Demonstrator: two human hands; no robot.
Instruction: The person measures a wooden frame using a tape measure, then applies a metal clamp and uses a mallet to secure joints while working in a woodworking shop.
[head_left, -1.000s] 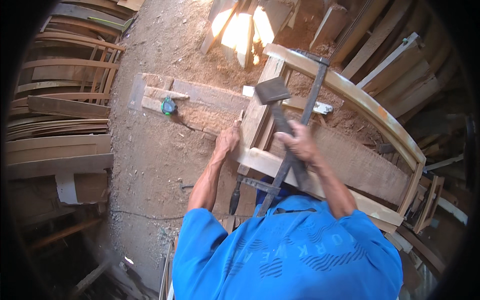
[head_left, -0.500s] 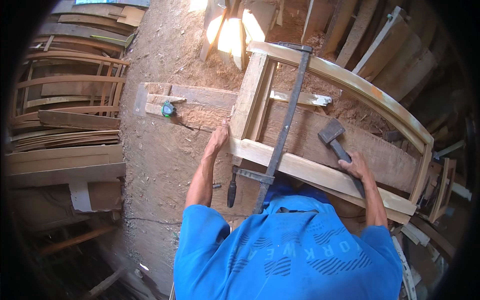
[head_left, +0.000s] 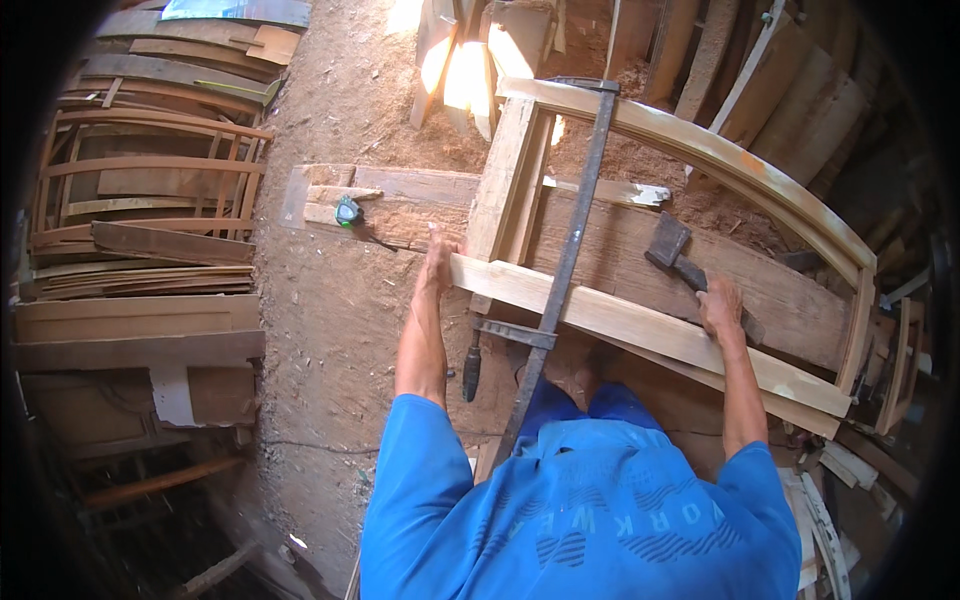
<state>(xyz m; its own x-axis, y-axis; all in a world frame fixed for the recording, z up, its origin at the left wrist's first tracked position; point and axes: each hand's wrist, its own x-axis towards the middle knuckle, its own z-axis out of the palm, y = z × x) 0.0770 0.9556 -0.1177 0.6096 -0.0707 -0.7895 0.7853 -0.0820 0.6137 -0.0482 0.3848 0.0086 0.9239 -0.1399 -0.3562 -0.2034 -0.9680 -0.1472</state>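
Note:
A pale wooden frame point(head_left: 620, 317) with an arched far rail lies across a worn plank in front of me. My left hand point(head_left: 438, 262) rests against the left end of its near rail, fingers spread and stretched out. My right hand point(head_left: 722, 305) is closed around the dark handle of a block-headed mallet point(head_left: 667, 240), held over the frame's opening. A long metal bar clamp point(head_left: 578, 225) spans the frame from the far rail to the near one. Its dark screw handle point(head_left: 472, 372) hangs by the near left corner.
A tape measure point(head_left: 348, 211) sits on the left part of the plank point(head_left: 420, 187). Stacked boards and curved wooden frames point(head_left: 150, 165) line the left side. More timber point(head_left: 800, 90) leans at the far right, and offcuts lie at the lower right. Sawdust covers the ground point(head_left: 330, 340).
My left hand has loosened at the frame's corner, its fingers now stretched upward. My right hand has lifted slightly off the near rail with the mallet, whose handle has swung round. The view has shifted a little.

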